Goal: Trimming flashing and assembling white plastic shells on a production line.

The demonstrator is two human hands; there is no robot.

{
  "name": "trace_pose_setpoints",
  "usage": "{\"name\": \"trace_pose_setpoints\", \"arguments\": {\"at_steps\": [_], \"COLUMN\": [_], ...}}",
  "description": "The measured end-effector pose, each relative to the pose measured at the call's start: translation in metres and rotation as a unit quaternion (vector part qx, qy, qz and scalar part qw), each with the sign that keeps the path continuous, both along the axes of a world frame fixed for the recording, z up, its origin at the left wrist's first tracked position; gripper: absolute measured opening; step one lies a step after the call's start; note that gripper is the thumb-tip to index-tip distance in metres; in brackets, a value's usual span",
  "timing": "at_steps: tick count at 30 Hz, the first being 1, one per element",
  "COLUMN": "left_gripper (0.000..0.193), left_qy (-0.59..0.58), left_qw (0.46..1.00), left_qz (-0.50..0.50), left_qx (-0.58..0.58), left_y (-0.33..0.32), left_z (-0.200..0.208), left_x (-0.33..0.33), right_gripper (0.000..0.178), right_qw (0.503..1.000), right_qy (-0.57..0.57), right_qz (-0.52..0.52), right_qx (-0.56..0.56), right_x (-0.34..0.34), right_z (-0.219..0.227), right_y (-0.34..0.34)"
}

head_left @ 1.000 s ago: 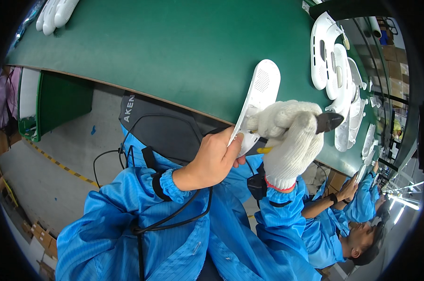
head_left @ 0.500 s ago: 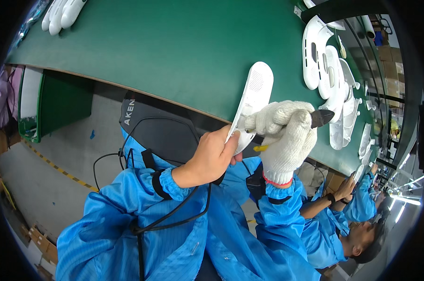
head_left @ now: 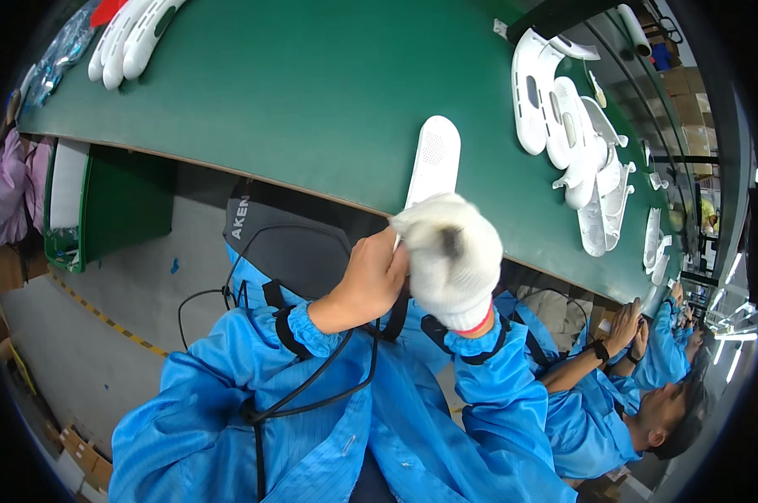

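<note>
My bare left hand [head_left: 367, 281] is closed on the near end of a long white plastic shell part [head_left: 436, 159]. The part has a rounded far end with a patch of small holes and projects over the bench edge. Over its near half is my right hand [head_left: 447, 264] in a white knitted glove, blurred by motion. A dark tool end [head_left: 451, 242] shows against the glove, gripped in the closed fingers; the rest of this hand tool is hidden. The glove covers where the tool and the part meet.
The green bench [head_left: 312, 101] runs across the front. Several curved white shells [head_left: 576, 138] lie at its right, others [head_left: 136, 38] at the far left. A green bin [head_left: 136, 201] stands below on the left. A co-worker [head_left: 613, 411] in blue sits close on my right.
My gloved right hand has moved left and turned over, now covering the near half of the white part. The part is more upright in view. The whole view has shifted slightly.
</note>
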State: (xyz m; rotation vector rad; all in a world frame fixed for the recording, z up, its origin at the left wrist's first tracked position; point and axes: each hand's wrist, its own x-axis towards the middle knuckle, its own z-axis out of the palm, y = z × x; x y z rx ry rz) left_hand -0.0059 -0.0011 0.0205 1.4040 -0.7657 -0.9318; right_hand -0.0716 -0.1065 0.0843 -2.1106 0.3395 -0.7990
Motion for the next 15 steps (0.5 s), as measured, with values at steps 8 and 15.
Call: {"name": "trace_pose_setpoints", "arguments": {"at_steps": [8, 15], "left_gripper": [0.027, 0.021], "left_qy": [0.129, -0.197], "left_qw": [0.989, 0.98], "left_qz": [-0.048, -0.033], "left_qx": [0.046, 0.021], "left_y": [0.012, -0.016], "left_z": [0.023, 0.077], "left_x": [0.029, 0.112], "right_gripper": [0.028, 0.024], "right_qw": [0.882, 0.879], "right_qy": [-0.131, -0.064], "right_qz": [-0.146, -0.144], "right_qx": [0.429, 0.45], "right_x": [-0.016, -0.046], "right_z": [0.023, 0.037], "right_y": [-0.042, -0.067]}}
